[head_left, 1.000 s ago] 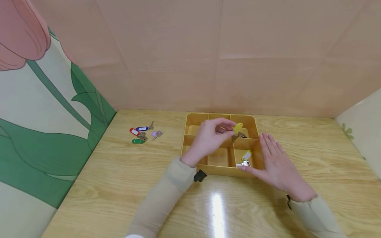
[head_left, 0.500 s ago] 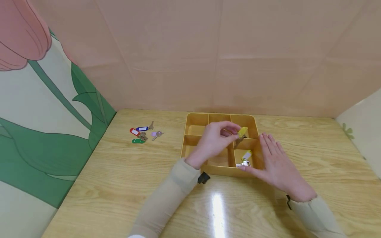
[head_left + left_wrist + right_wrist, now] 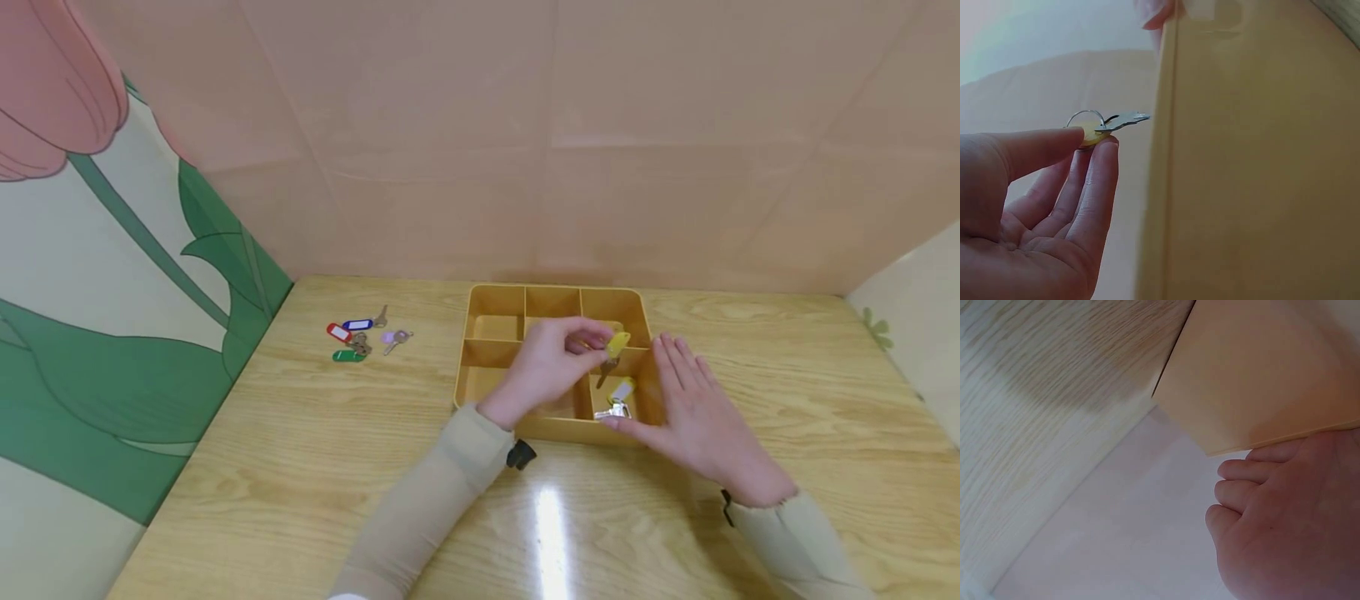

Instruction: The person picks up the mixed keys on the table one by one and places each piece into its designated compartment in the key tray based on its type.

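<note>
Your right hand (image 3: 693, 421), fingers straight, rests against the divided tray (image 3: 570, 431). Its near right compartment (image 3: 646, 390) holds silver keys (image 3: 618, 410), too overlapped to count. Above, your left hand (image 3: 551, 358) hides part of the tray, fingers pinching one yellow key tag (image 3: 618, 343). Farther left, four key tags (image 3: 357, 324) lie on the surface (image 3: 360, 442).

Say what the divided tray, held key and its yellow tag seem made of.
Divided tray: probably satin plastic, from uniform colour and rounded corners. Held key: likely metal, with a greyish sheen. Its yellow tag: perhaps plastic, evenly bright; finish unclear.
</note>
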Demonstrator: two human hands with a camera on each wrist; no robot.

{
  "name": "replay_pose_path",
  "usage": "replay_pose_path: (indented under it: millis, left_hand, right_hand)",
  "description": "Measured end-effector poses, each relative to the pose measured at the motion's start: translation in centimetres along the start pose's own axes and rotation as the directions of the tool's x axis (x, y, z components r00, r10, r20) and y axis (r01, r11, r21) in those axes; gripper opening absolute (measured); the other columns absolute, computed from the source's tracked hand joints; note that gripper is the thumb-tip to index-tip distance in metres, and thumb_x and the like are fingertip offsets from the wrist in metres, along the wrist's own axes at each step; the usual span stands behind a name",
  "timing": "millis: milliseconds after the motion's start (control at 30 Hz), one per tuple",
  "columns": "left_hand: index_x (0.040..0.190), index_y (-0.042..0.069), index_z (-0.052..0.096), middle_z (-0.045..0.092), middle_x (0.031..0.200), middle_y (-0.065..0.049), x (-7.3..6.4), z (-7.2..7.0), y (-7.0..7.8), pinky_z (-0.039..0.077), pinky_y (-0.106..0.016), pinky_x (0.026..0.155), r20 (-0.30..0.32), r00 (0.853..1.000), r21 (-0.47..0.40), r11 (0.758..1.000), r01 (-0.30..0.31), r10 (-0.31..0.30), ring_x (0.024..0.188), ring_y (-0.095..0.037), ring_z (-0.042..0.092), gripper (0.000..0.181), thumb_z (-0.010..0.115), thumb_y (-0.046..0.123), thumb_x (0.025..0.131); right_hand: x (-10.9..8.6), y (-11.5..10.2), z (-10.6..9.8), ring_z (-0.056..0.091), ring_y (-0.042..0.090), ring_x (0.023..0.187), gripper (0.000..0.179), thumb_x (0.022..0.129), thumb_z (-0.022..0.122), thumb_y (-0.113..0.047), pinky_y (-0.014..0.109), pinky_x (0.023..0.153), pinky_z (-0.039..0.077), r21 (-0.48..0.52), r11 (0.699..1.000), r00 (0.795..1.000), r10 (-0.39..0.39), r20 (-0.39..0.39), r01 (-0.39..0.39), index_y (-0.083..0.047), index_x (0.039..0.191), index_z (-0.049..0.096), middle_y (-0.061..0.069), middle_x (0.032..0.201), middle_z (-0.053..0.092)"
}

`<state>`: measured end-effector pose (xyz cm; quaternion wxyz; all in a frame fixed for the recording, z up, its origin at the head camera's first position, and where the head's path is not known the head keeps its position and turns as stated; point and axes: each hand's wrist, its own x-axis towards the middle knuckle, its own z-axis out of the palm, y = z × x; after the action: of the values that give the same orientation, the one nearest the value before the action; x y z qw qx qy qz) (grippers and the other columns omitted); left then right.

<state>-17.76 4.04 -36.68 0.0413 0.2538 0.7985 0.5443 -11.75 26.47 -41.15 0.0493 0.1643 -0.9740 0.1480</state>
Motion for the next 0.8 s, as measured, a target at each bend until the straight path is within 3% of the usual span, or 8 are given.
replay_pose_path:
  millis: [633,800]
  left_hand:
    - [0.112,0.01,0.075,0.068,0.093,0.012,0.2,1.2,-1.1,0.052,-0.014,0.075,0.025,0.999,0.032,0.999,0.038,-0.039,0.08,0.0,0.062,0.018,0.074,0.005,0.094]
    - [0.121,0.011,0.073,0.073,0.109,0.004,0.3,1.3,-1.2,0.052,-0.014,0.076,0.025,0.998,0.02,0.998,0.061,-0.061,0.087,-0.001,0.065,0.026,0.074,0.007,0.095]
  right_hand:
    - [0.0,0.2,0.3,-0.001,0.034,0.153,0.124,0.084,0.068,-0.071,0.056,0.121,0.006,0.008,1.0,1.0,-0.01,-0.025,0.011,0.005,0.16,0.007,0.024,0.166,0.005]
    - [0.0,0.2,0.3,-0.001,0.035,0.153,0.123,0.085,0.069,-0.07,0.057,0.121,0.006,0.013,1.0,1.0,-0.012,-0.022,0.013,0.004,0.16,0.005,0.023,0.167,0.005]
